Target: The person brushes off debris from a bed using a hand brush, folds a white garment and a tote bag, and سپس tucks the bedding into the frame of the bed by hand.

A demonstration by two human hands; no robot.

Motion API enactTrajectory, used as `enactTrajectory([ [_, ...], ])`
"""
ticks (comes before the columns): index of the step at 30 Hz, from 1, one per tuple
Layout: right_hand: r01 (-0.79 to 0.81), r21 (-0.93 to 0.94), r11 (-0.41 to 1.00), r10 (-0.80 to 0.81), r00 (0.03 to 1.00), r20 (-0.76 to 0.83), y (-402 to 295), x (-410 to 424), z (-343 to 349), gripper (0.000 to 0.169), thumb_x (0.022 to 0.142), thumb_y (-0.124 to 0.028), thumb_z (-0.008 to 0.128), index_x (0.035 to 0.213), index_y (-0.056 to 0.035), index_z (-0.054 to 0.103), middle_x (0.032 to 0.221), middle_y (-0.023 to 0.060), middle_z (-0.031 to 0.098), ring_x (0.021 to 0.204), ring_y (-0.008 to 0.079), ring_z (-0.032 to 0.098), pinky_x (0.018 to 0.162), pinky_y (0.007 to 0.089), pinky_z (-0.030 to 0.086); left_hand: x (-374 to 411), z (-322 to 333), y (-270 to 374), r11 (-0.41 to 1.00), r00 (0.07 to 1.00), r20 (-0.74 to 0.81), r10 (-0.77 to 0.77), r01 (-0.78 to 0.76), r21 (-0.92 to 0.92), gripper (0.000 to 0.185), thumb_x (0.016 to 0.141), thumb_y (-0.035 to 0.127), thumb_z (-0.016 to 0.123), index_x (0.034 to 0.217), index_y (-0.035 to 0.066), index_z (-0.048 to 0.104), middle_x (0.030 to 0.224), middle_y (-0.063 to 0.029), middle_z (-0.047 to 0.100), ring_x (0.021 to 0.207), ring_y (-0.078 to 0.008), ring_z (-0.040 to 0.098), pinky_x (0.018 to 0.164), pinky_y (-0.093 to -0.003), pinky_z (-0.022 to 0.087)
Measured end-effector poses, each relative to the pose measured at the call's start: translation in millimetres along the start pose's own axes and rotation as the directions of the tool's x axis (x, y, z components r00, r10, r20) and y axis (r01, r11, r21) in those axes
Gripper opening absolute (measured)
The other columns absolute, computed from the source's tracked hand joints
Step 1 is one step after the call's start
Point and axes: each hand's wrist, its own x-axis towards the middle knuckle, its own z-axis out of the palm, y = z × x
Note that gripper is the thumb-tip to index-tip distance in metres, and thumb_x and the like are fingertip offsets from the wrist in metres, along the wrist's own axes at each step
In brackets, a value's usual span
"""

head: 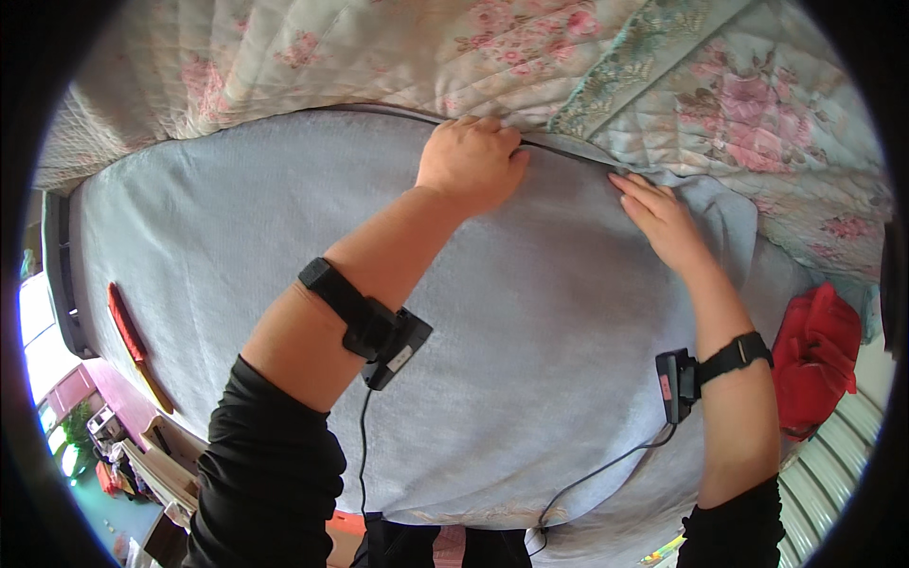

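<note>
A grey cloth cover [540,319] lies over a large padded surface in front of me. My left hand [472,160] rests at the cover's far edge, fingers curled over it beside a dark gap; whether it grips the cloth is hidden. To its right, my right hand [653,209] touches the same edge with fingers extended, near some bunched grey cloth [721,213]. A quilted floral fabric [511,42] with a lace-trimmed band [614,78] runs along the far side, just beyond both hands.
A brush with red bristles and a wooden handle [131,341] lies on the cover at the left. A red cloth item [817,355] sits at the right, above a white ribbed radiator-like surface [834,461]. Black cabled devices [398,348] are strapped to both forearms.
</note>
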Motion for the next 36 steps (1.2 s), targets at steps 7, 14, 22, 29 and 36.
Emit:
enactTrajectory([
  [7, 0.256, -0.062, 0.965, -0.263, 0.949, -0.173, -58.7, 42.7, -7.6, 0.023, 0.080, -0.013, 0.051, 0.100, -0.0057, 0.060, 0.088, 0.0126, 0.062, 0.081, 0.0268, 0.058, 0.073, 0.0330, 0.045, -11.2, 7.5, 0.7, 0.991, 0.978, -0.178, 0.105, -0.087, 0.104, 0.025, 0.079, 0.017, 0.050, 0.102, 0.021, 0.058, 0.101, -0.0006, 0.053, 0.097, -0.0182, 0.049, 0.083, -0.0340, 0.038],
  [14, 0.141, 0.308, 0.941, -0.153, 0.988, 0.018, -42.3, 84.8, 1.5, 0.029, 0.083, -0.024, 0.048, 0.101, -0.0047, 0.060, 0.095, 0.0111, 0.063, 0.088, 0.0207, 0.059, 0.079, 0.0283, 0.043, -15.7, 16.2, 5.2, 0.942, 0.855, -0.412, 0.314, -0.334, 0.025, 0.029, 0.066, 0.010, 0.059, 0.094, 0.007, 0.059, 0.099, -0.0012, 0.053, 0.094, -0.0189, 0.050, 0.078, -0.0307, 0.041],
  [22, -0.045, 0.178, 0.983, 0.012, 0.983, 0.184, -51.0, 79.5, -1.3, 0.030, 0.078, -0.025, 0.055, 0.100, -0.0051, 0.061, 0.092, 0.0088, 0.064, 0.084, 0.0188, 0.059, 0.075, 0.0281, 0.043, -20.5, 14.2, 0.8, 0.929, 0.854, -0.409, 0.323, -0.369, -0.037, 0.033, 0.065, 0.015, 0.061, 0.096, 0.005, 0.057, 0.102, -0.0035, 0.052, 0.095, -0.0200, 0.050, 0.081, -0.0318, 0.041],
  [29, -0.055, 0.042, 0.998, 0.039, 0.951, 0.306, -70.5, 71.5, -6.3, 0.032, 0.076, -0.027, 0.058, 0.102, -0.0079, 0.058, 0.092, 0.0108, 0.062, 0.085, 0.0226, 0.058, 0.074, 0.0305, 0.044, -19.9, 10.7, -0.6, 0.911, 0.856, -0.385, 0.345, -0.404, -0.080, 0.040, 0.063, 0.018, 0.062, 0.101, 0.005, 0.055, 0.105, -0.0043, 0.052, 0.098, -0.0209, 0.049, 0.082, -0.0328, 0.040],
  [36, -0.141, -0.351, 0.926, 0.202, 0.969, 0.141, -70.4, 77.5, 12.3, 0.042, 0.078, -0.043, 0.050, 0.107, -0.0128, 0.057, 0.097, 0.0146, 0.061, 0.093, 0.0295, 0.056, 0.079, 0.0343, 0.042, -25.3, 13.7, -4.2, 0.920, 0.866, -0.377, 0.328, -0.383, -0.081, 0.039, 0.065, 0.019, 0.062, 0.101, 0.005, 0.055, 0.104, -0.0053, 0.052, 0.098, -0.0214, 0.049, 0.082, -0.0340, 0.040],
])
